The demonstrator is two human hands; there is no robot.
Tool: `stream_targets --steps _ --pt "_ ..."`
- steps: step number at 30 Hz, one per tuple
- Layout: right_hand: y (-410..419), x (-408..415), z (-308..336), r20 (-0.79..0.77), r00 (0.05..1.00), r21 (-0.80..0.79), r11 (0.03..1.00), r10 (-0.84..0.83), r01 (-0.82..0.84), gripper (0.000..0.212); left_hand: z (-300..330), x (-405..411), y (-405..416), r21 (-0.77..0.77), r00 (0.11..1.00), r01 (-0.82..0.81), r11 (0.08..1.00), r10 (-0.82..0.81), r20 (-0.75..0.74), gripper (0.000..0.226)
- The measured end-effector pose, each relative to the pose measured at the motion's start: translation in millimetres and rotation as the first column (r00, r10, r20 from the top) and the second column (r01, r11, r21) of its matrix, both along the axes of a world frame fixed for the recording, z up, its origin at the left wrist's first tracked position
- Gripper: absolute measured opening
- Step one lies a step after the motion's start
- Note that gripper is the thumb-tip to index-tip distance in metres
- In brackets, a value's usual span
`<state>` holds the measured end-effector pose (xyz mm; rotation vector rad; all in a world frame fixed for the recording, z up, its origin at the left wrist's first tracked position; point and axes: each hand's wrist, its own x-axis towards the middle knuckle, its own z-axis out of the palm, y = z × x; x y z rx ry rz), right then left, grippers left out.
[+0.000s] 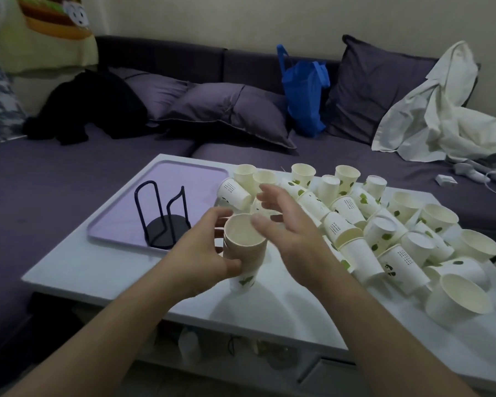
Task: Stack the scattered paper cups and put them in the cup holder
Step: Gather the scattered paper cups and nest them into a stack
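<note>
Left hand [204,253] grips cup stack [244,250] — smooth paper.

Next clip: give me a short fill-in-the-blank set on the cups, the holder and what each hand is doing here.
1. The stack of cups is gripped by the ____ hand.
2. The right hand is open and holds ____.
3. The black wire cup holder stands on the ____ tray and has no cups in it.
4. The loose cups lie piled on the white table, to the ____ of the tray.

Missing words: left; nothing; purple; right
</note>
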<state>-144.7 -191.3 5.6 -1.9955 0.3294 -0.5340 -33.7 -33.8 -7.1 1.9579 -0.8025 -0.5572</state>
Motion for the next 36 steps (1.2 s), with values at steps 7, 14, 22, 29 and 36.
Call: stream_targets --steps 7,14,22,29,36 --pt "-40.4 21.1 -31.2 -0.265 0.943 -0.32 0.941 -0.203 0.113 0.066 -13.7 33.0 -0.9 0.088 0.992 -0.12 0.989 0.122 -0.022 0.062" --pt "-52.7 46.0 -75.9 -0.317 0.947 -0.435 0.895 -0.049 -0.1 0.067 -42.1 50.1 -35.9 0.019 0.931 -0.145 0.989 0.143 -0.335 0.022" --pt "-53.0 51.2 -63.9 -0.037 0.992 -0.198 0.974 -0.12 0.11 0.045 -19.9 51.0 -54.1 -0.203 0.936 -0.291 0.935 0.235 -0.261 0.012" --pt "-56.3 34.2 -19.9 0.115 0.982 -0.081 0.984 -0.149 0.158 0.054 35.2 36.7 -35.5 -0.417 0.918 -0.21 0.884 0.325 0.227 0.008" --pt "-79.5 -17.4 -9.7 -0.477 0.704 -0.621 0.769 -0.526 0.154 0.042 61.3 13.8 -18.5 -0.484 0.889 -0.092 0.87 0.291 0.353 0.004"
